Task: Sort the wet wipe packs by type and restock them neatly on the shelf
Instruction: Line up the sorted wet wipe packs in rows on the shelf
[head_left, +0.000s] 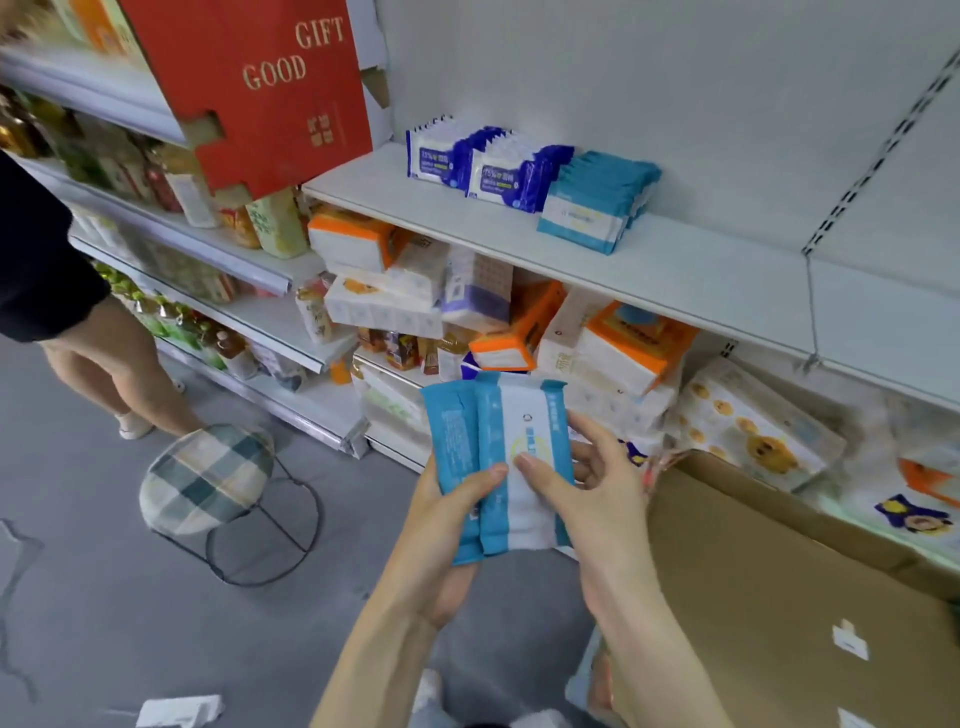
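Observation:
Two light-blue and white wet wipe packs (493, 457) stand upright side by side in front of me, below the shelf. My left hand (441, 540) grips them from underneath, thumb across their front. My right hand (587, 488) holds the right pack, thumb on its face and fingers behind it. On the white shelf (675, 270) stand two rows of dark-blue and white wipe packs (483, 161), and to their right a row of light-blue packs (597, 202) of the same kind as those in my hands.
An open cardboard box (805, 597) sits at lower right. Tissue packs (519, 322) crowd the shelf below. A red gift box (260, 88) leans at upper left. A checked stool (208, 478) and another person's legs (114, 374) stand on the left.

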